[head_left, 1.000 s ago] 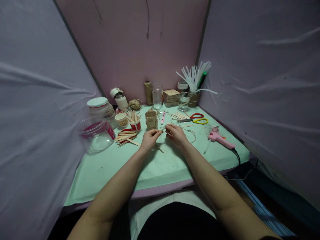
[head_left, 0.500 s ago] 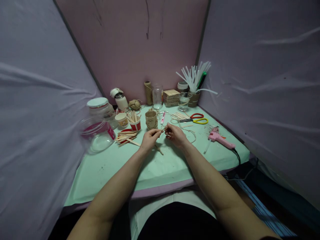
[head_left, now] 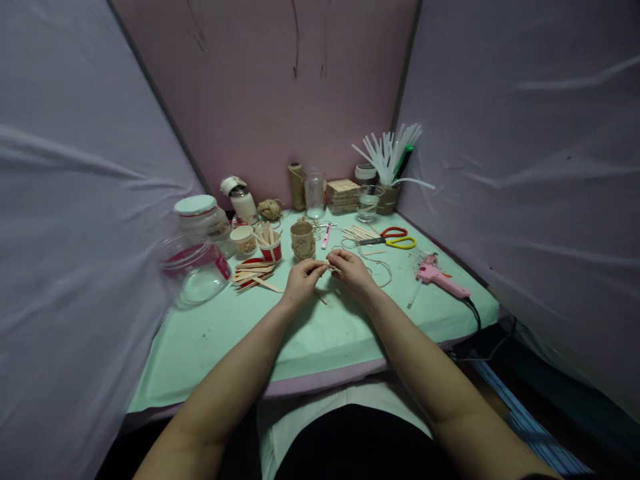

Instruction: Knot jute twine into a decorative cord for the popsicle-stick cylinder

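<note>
My left hand [head_left: 301, 280] and my right hand [head_left: 351, 269] meet above the middle of the green table [head_left: 240, 333], fingertips pinched together. Between them runs a thin wooden stick [head_left: 321, 297] whose lower end pokes out below the left hand. A strand of twine [head_left: 381, 275] trails from my right hand to the table. A twine-wrapped cup [head_left: 303, 240] stands just behind the hands.
Loose craft sticks [head_left: 253, 272] and a red cup of sticks [head_left: 271, 248] lie at the left beside clear jars [head_left: 194, 270]. Scissors [head_left: 393, 238] and a pink glue gun [head_left: 440, 279] lie at the right. Jars, a twine ball [head_left: 269, 209] and white straws [head_left: 387, 155] line the back.
The two hands have drawn closer and turned slightly; the stick's lower end shows less beneath the left hand. Everything else on the table has stayed put.
</note>
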`<state>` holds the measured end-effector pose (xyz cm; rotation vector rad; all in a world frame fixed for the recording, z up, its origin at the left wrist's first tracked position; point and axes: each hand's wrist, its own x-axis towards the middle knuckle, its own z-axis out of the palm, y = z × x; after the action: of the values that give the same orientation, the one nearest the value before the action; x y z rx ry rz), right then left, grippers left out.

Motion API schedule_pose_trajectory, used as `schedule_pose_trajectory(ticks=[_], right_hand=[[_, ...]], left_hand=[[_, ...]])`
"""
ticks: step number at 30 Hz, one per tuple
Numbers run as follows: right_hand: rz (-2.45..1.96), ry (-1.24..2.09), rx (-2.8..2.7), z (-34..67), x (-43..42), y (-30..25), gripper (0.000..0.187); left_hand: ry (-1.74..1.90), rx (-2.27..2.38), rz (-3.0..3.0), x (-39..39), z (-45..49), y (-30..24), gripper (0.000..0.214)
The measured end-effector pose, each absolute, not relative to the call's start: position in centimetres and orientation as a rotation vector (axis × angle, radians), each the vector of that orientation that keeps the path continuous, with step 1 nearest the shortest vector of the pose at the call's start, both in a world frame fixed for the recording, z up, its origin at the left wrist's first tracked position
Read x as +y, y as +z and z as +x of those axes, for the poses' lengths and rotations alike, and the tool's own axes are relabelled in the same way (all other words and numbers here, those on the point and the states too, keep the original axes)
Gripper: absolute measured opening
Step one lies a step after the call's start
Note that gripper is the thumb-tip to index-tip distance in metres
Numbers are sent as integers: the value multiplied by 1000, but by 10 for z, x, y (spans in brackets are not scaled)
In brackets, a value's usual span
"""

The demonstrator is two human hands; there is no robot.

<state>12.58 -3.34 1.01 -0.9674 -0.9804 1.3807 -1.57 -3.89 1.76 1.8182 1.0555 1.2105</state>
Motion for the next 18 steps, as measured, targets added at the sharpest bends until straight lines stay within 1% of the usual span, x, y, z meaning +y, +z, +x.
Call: schedule_pose_trajectory(ticks=[11, 16, 18], right_hand=[[-1065, 1232, -883, 127, -26, 4, 28], [-1139, 1265, -960, 129, -25, -1, 27], [-1208, 1182, -1047, 130, -26, -1, 27]], left_hand=[[1202, 1021, 1913, -42, -14, 18, 18], [1223, 1020, 1881, -45, -12, 20, 18], [1249, 1060, 1837, -44, -13, 20, 19]])
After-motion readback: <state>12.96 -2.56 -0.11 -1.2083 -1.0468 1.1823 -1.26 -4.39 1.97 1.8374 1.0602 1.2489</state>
